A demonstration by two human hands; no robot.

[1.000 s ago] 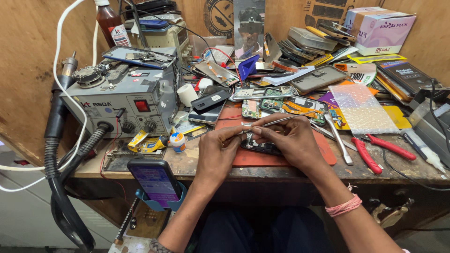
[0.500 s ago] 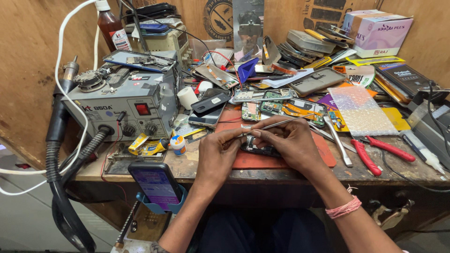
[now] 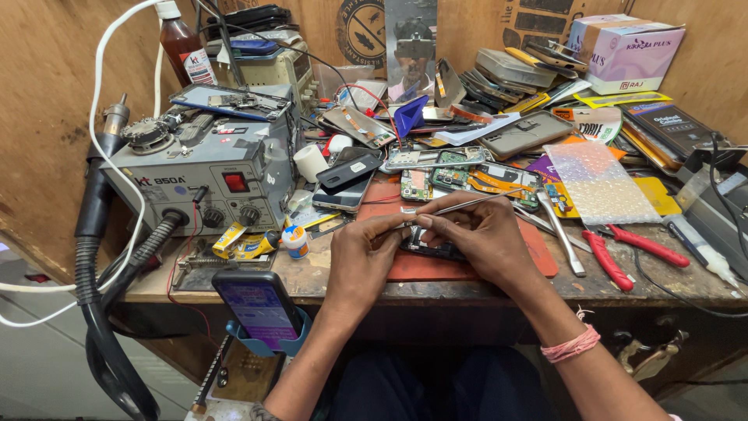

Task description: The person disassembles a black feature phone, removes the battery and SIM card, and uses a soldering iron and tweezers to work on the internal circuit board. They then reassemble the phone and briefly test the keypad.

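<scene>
Cluttered bench [image 3: 327, 273]: slim silver tweezers [image 3: 467, 204] over dark phone [image 3: 432, 248].

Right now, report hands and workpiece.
Left hand steadies small dark phone on red mat. Right hand pinches thin metal tweezers. Red-handled pliers lie beside.

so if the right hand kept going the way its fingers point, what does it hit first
Probably the left hand: the right hand points left across the phone, fingertips nearly meeting it around the tweezers. Depth is unclear.
</scene>
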